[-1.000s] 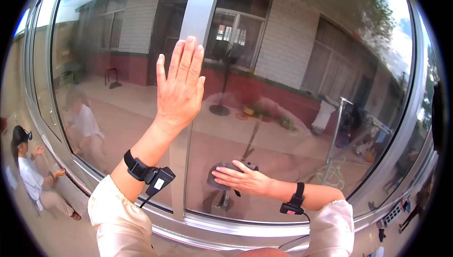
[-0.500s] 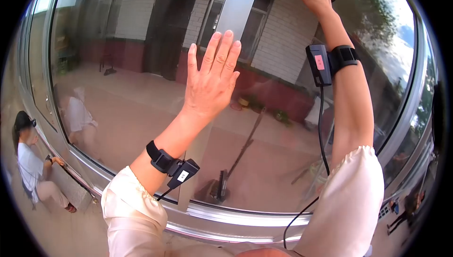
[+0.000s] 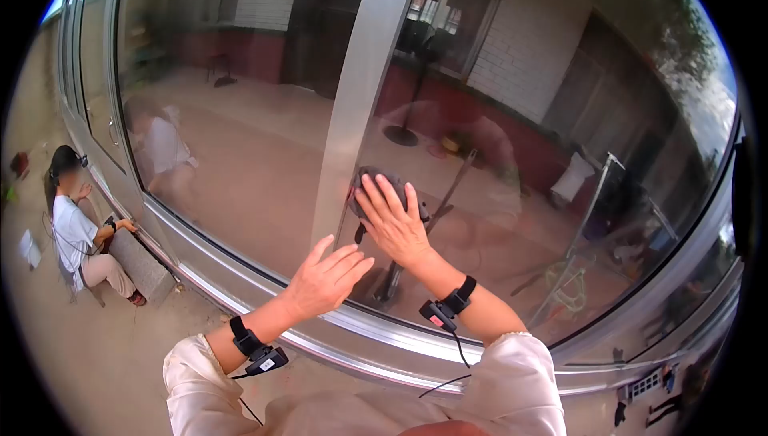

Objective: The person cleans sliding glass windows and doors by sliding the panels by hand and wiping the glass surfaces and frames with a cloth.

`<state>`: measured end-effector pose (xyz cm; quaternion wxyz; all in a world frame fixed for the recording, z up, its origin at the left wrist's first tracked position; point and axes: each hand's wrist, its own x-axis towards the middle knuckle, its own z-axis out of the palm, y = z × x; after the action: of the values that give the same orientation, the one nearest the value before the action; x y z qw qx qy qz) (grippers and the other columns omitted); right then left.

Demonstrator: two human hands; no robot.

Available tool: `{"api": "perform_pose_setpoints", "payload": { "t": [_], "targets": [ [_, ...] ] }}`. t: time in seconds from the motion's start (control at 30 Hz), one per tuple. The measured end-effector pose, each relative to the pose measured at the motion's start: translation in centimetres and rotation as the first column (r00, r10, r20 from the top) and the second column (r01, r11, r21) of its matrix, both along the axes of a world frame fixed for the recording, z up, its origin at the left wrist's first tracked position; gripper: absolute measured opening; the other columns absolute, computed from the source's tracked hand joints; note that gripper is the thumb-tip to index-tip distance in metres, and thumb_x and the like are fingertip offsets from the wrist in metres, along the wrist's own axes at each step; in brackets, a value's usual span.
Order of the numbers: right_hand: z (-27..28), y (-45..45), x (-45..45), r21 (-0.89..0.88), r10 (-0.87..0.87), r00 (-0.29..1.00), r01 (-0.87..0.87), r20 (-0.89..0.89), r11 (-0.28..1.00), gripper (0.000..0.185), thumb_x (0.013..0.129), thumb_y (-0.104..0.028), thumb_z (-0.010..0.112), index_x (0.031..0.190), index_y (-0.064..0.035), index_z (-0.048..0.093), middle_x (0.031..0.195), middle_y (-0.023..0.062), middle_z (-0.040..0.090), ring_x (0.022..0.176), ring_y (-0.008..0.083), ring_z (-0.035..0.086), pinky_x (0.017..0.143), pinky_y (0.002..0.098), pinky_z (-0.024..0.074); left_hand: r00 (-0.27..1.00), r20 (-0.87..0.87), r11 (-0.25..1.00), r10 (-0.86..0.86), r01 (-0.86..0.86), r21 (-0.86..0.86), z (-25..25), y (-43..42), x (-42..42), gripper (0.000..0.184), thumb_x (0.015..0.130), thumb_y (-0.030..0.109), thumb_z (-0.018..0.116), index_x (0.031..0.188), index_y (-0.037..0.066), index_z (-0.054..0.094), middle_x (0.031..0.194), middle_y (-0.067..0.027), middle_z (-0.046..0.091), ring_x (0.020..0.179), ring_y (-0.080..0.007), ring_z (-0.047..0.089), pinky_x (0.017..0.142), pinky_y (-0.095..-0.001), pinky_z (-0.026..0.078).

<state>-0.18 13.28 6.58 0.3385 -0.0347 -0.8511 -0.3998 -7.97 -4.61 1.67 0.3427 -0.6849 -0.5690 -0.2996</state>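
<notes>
My right hand (image 3: 400, 232) presses a dark grey cloth (image 3: 376, 184) against the large window pane (image 3: 472, 268), just right of the metal window post (image 3: 356, 76). Its fingers lie over the cloth, whose edges show around them. Lower and to the left, my left hand (image 3: 328, 276) is open with its fingers a little apart and nothing in it. It is in front of the glass by the foot of the post; whether it touches is unclear. Both wrists wear black straps with small cabled boxes.
A metal sill (image 3: 240, 292) runs along the window's bottom. At the left a person (image 3: 76, 228) sits low, one hand at the frame's edge near a stone block (image 3: 144, 264). Behind or reflected in the glass are a brick wall and long-handled tools. Dark-clothed legs (image 3: 668, 408) show far right.
My right hand has come down from the top of the pane with the cloth, leftward to near the post. My left hand has dropped lower. The view has tilted down.
</notes>
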Motion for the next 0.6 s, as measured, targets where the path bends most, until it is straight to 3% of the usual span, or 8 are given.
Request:
{"api": "perform_pose_setpoints", "payload": {
  "t": [0.1, 0.27, 0.3, 0.37, 0.4, 0.47, 0.5, 0.6],
  "targets": [
    [-5.6, 0.9, 3.4, 0.018, 0.048, 0.927, -0.059, 0.371, 0.998, 0.063, 0.08, -0.025, 0.051, 0.14, -0.014, 0.034, 0.15, 0.0013, 0.022, 0.138, 0.0159, 0.017, 0.113, 0.045, 0.0065, 0.997, 0.069, 0.961, 0.027, -0.007, -0.275, -6.8, -3.9, 1.4, 0.036, 0.07, 0.008, 0.06, 0.106, 0.009, 0.061, 0.082, -0.0052, 0.053, 0.082, -0.0213, 0.054, 0.092, -0.0441, 0.038],
    [0.0, 2.5, 5.2, -0.041, 0.18, 0.801, -0.191, 0.57, 0.981, 0.06, 0.078, -0.015, 0.054, 0.136, -0.0144, 0.04, 0.149, -0.0009, 0.024, 0.138, 0.0156, 0.018, 0.112, 0.042, 0.0157, 0.943, 0.142, 0.872, 0.3, -0.211, -0.442, -16.1, -12.7, 3.0, 0.034, 0.07, 0.006, 0.058, 0.104, 0.009, 0.061, 0.081, -0.0067, 0.053, 0.085, -0.0229, 0.053, 0.094, -0.0437, 0.038],
    [3.4, 2.5, 5.0, 0.041, 0.121, 0.841, -0.168, 0.528, 0.985, 0.058, 0.079, -0.019, 0.055, 0.136, -0.0178, 0.041, 0.147, -0.0029, 0.027, 0.138, 0.0155, 0.018, 0.114, 0.0422, 0.0118, 0.94, 0.151, 0.865, 0.305, -0.207, -0.456, -17.0, -14.5, 2.9, 0.034, 0.07, 0.006, 0.058, 0.104, 0.009, 0.061, 0.081, -0.0067, 0.053, 0.085, -0.0229, 0.053, 0.094, -0.0437, 0.038],
    [11.8, 2.6, 4.3, 0.006, 0.224, 0.955, -0.229, 0.192, 0.973, 0.058, 0.075, -0.024, 0.066, 0.13, -0.0233, 0.047, 0.142, -0.0037, 0.037, 0.135, 0.0175, 0.027, 0.108, 0.0459, 0.0198, 0.855, 0.172, 0.791, 0.489, -0.352, -0.501, -18.7, -17.0, 3.0, 0.035, 0.071, 0.004, 0.056, 0.105, 0.008, 0.06, 0.082, -0.007, 0.053, 0.085, -0.0243, 0.053, 0.093, -0.0436, 0.038],
    [16.6, 2.6, 4.2, 0.159, 0.19, 0.982, -0.187, -0.001, 0.969, 0.054, 0.078, -0.028, 0.063, 0.13, -0.0247, 0.047, 0.139, -0.0027, 0.04, 0.132, 0.0191, 0.031, 0.105, 0.0465, 0.0232, 0.853, 0.188, 0.786, 0.487, -0.334, -0.521, -19.2, -17.4, 3.2, 0.035, 0.071, 0.004, 0.056, 0.105, 0.008, 0.06, 0.082, -0.007, 0.053, 0.085, -0.0243, 0.053, 0.093, -0.0436, 0.038],
    [25.6, 5.2, 4.0, 0.29, -0.051, 0.931, 0.164, -0.362, 0.943, 0.049, 0.083, -0.035, 0.057, 0.13, -0.0253, 0.048, 0.137, -0.0008, 0.043, 0.128, 0.022, 0.034, 0.101, 0.049, 0.0261, 0.805, 0.237, 0.774, 0.544, -0.372, -0.513, -19.2, -17.8, 2.4, 0.035, 0.073, 0.004, 0.055, 0.107, 0.008, 0.058, 0.082, -0.0074, 0.053, 0.084, -0.025, 0.053, 0.091, -0.0435, 0.038],
    [28.9, 3.8, 4.5, 0.356, 0.156, 0.878, 0.018, -0.453, 0.934, 0.051, 0.086, -0.034, 0.052, 0.131, -0.0124, 0.046, 0.142, 0.0083, 0.035, 0.133, 0.0283, 0.024, 0.104, 0.0512, 0.0198, 0.806, 0.241, 0.77, 0.541, -0.36, -0.527, -19.1, -17.6, 2.2, 0.035, 0.073, 0.004, 0.055, 0.107, 0.008, 0.058, 0.082, -0.0074, 0.053, 0.084, -0.025, 0.053, 0.091, -0.0435, 0.038],
    [32.8, 5.3, 3.6, 0.311, 0.093, 0.736, 0.165, -0.67, 0.936, 0.049, 0.087, -0.033, 0.052, 0.132, -0.0155, 0.046, 0.143, 0.0046, 0.035, 0.133, 0.0273, 0.026, 0.104, 0.051, 0.0207, 0.825, 0.303, 0.818, 0.476, -0.288, -0.498, -19.2, -15.3, 1.6, 0.037, 0.074, 0.006, 0.055, 0.111, 0.007, 0.057, 0.088, -0.0078, 0.056, 0.084, -0.0242, 0.055, 0.09, -0.0405, 0.039]
  ]
}}
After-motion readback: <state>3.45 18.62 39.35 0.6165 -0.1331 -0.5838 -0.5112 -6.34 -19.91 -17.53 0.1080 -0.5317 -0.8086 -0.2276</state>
